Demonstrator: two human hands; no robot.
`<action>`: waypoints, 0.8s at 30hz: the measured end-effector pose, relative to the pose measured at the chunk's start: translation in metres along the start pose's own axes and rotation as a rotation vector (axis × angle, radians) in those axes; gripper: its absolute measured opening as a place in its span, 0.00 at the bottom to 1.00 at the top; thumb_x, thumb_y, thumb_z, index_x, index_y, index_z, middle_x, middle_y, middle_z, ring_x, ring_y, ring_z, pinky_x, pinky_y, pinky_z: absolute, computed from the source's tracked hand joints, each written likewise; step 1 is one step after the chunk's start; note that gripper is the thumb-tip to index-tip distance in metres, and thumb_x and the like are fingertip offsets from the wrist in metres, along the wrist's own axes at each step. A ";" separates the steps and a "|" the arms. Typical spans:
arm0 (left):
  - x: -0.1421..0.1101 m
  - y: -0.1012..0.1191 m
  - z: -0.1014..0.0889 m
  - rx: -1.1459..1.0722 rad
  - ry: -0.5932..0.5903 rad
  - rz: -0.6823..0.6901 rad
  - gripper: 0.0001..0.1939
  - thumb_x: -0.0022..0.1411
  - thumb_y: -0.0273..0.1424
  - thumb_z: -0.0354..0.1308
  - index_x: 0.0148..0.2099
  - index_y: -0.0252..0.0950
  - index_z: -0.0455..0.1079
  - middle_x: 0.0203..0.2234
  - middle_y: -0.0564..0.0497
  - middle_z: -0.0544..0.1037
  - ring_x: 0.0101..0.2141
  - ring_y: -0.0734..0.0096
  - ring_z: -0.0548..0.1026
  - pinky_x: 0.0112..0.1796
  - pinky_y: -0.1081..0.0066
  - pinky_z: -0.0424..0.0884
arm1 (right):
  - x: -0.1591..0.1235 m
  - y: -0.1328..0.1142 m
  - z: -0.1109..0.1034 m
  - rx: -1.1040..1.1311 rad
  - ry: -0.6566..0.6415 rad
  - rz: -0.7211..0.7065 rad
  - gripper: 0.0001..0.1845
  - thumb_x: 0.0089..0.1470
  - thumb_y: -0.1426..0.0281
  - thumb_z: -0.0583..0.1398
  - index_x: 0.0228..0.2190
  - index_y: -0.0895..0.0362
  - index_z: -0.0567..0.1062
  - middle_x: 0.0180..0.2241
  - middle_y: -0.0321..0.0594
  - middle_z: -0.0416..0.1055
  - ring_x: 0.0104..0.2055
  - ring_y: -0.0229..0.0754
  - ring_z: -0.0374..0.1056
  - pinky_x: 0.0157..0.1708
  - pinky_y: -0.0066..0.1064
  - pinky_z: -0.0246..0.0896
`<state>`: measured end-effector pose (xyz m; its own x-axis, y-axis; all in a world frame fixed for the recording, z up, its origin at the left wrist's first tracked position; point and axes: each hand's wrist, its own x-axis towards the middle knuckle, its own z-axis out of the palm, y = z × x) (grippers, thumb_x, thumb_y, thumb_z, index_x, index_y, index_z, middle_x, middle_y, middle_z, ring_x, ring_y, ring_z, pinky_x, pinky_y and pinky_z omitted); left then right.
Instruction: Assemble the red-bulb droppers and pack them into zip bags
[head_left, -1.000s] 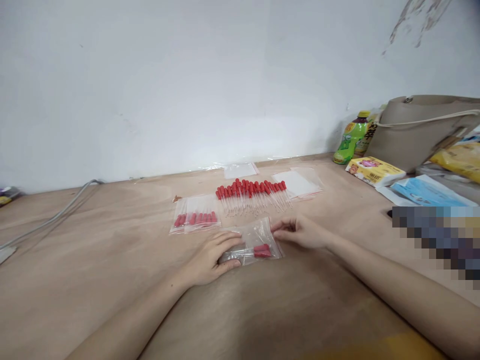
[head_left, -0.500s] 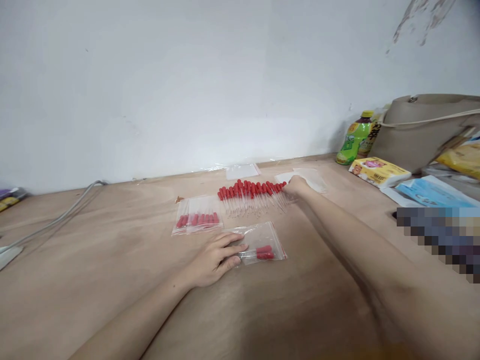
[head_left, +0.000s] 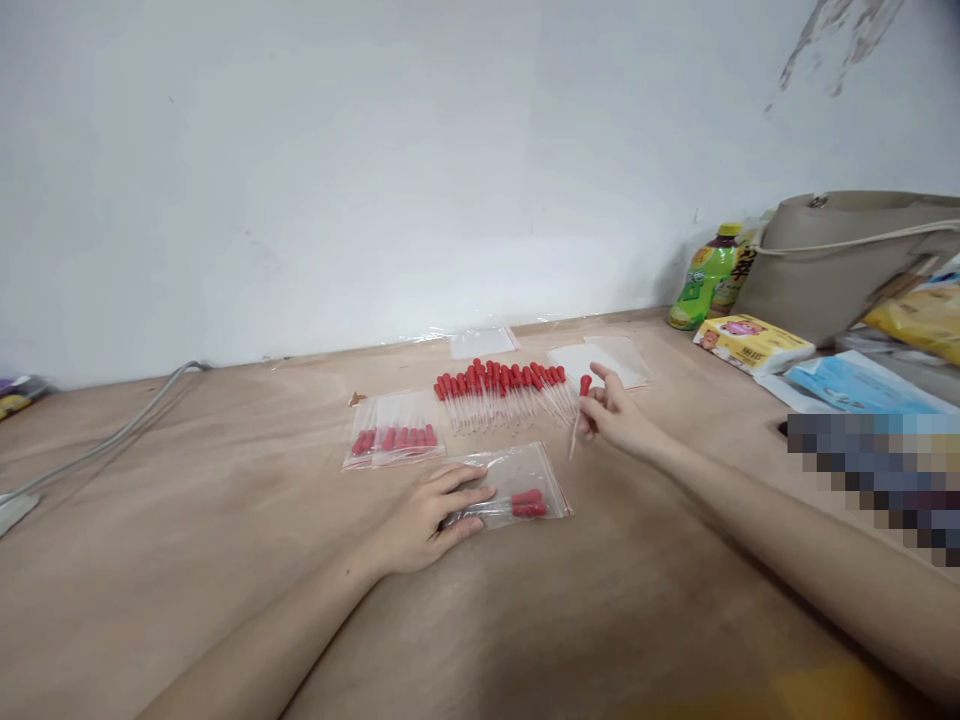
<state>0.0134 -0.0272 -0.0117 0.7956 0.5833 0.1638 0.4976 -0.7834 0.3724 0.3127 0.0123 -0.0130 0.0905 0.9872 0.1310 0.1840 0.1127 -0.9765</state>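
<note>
My left hand lies with fingers spread on a clear zip bag, pressing its left side to the table. Two droppers with red bulbs are inside this bag, their tubes pointing left under my fingers. My right hand pinches a single dropper, its red bulb up and its thin clear tube slanting down. Left of that hand, a row of loose red-bulbed droppers lies on the table, tubes toward me. Two overlapping filled zip bags hold several more droppers.
Flat, clear bags lie behind the row, with more plastic bags to its right. Farther right stand a green bottle, a yellow tissue pack and a grey bag. A grey cable crosses the table's left side.
My right hand has drawn back toward me from the right end of the row, with one dropper now in its fingers. The left hand stays on the bag.
</note>
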 end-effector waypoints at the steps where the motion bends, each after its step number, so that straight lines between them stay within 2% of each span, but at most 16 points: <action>1: 0.000 0.000 0.000 0.002 0.002 -0.001 0.19 0.63 0.36 0.48 0.56 0.45 0.61 0.55 0.49 0.62 0.54 0.62 0.60 0.53 0.57 0.58 | -0.009 0.005 0.005 0.067 0.031 0.007 0.35 0.47 0.66 0.55 0.54 0.55 0.45 0.20 0.25 0.58 0.17 0.33 0.61 0.17 0.25 0.60; 4: 0.000 0.000 0.001 0.007 0.000 -0.004 0.19 0.63 0.37 0.48 0.56 0.45 0.61 0.55 0.49 0.62 0.55 0.62 0.60 0.53 0.57 0.58 | -0.027 0.017 0.018 0.218 0.173 0.035 0.31 0.43 0.64 0.58 0.48 0.53 0.51 0.23 0.26 0.59 0.20 0.33 0.64 0.20 0.26 0.64; 6: 0.001 0.001 0.001 0.011 -0.001 -0.010 0.20 0.63 0.37 0.48 0.57 0.44 0.60 0.55 0.49 0.62 0.55 0.63 0.60 0.53 0.57 0.58 | -0.033 0.019 0.024 0.290 0.204 0.078 0.29 0.41 0.64 0.60 0.44 0.52 0.53 0.24 0.26 0.61 0.22 0.33 0.65 0.23 0.28 0.66; 12: 0.000 0.006 -0.002 0.030 -0.002 -0.061 0.26 0.63 0.38 0.47 0.61 0.43 0.50 0.57 0.49 0.59 0.56 0.63 0.57 0.55 0.58 0.56 | -0.044 0.011 0.026 0.346 0.048 0.205 0.17 0.45 0.63 0.58 0.35 0.54 0.58 0.28 0.32 0.67 0.26 0.34 0.68 0.31 0.32 0.66; 15: -0.001 0.007 -0.002 0.030 -0.003 -0.066 0.27 0.63 0.39 0.47 0.62 0.43 0.47 0.59 0.49 0.56 0.57 0.63 0.56 0.55 0.59 0.56 | -0.045 0.011 0.018 0.240 -0.128 0.171 0.17 0.45 0.61 0.59 0.34 0.54 0.60 0.30 0.35 0.68 0.25 0.34 0.67 0.28 0.31 0.64; 18: -0.001 0.007 -0.003 0.031 -0.004 -0.070 0.27 0.63 0.39 0.47 0.62 0.44 0.46 0.59 0.49 0.55 0.57 0.63 0.55 0.55 0.59 0.56 | -0.045 0.012 0.011 0.053 -0.325 0.051 0.15 0.46 0.59 0.58 0.33 0.56 0.66 0.30 0.36 0.69 0.26 0.34 0.64 0.26 0.29 0.60; 20: -0.001 0.007 -0.003 0.034 -0.007 -0.069 0.27 0.62 0.39 0.47 0.62 0.44 0.47 0.59 0.49 0.55 0.57 0.62 0.56 0.55 0.59 0.56 | -0.046 0.012 0.010 -0.099 -0.362 -0.046 0.14 0.47 0.60 0.58 0.32 0.57 0.70 0.28 0.37 0.69 0.26 0.34 0.61 0.26 0.28 0.58; 24: -0.001 0.006 -0.002 0.039 -0.007 -0.060 0.27 0.63 0.39 0.47 0.62 0.43 0.47 0.59 0.48 0.56 0.57 0.62 0.56 0.54 0.59 0.56 | -0.048 0.009 0.019 -0.365 -0.321 -0.188 0.12 0.47 0.64 0.59 0.32 0.56 0.76 0.24 0.36 0.66 0.23 0.33 0.56 0.24 0.27 0.52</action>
<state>0.0152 -0.0323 -0.0077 0.7663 0.6280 0.1357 0.5575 -0.7550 0.3452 0.2918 -0.0320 -0.0310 -0.2709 0.9450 0.1834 0.5026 0.3014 -0.8103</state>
